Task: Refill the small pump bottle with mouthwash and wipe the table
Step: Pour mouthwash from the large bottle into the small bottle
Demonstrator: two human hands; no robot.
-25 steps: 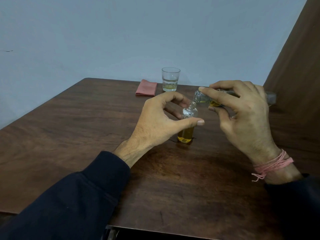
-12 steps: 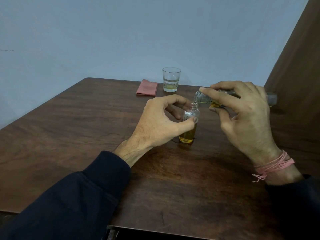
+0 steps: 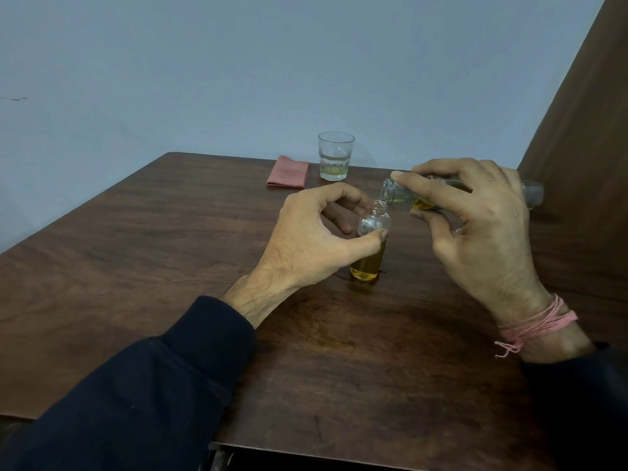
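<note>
A person's left hand [image 3: 316, 239] pinches a small bottle [image 3: 370, 248] between thumb and curled fingers, steadying it upright near the middle of the dark wooden bench [image 3: 170, 266]. The right hand [image 3: 475, 226] grips a larger clear bottle [image 3: 411, 197], tipped almost flat, its mouth at the small bottle's open neck. Amber liquid fills the small bottle's lower half. A folded pink cloth [image 3: 288, 172] and a glass [image 3: 335, 156] stand near the bench's far edge.
</note>
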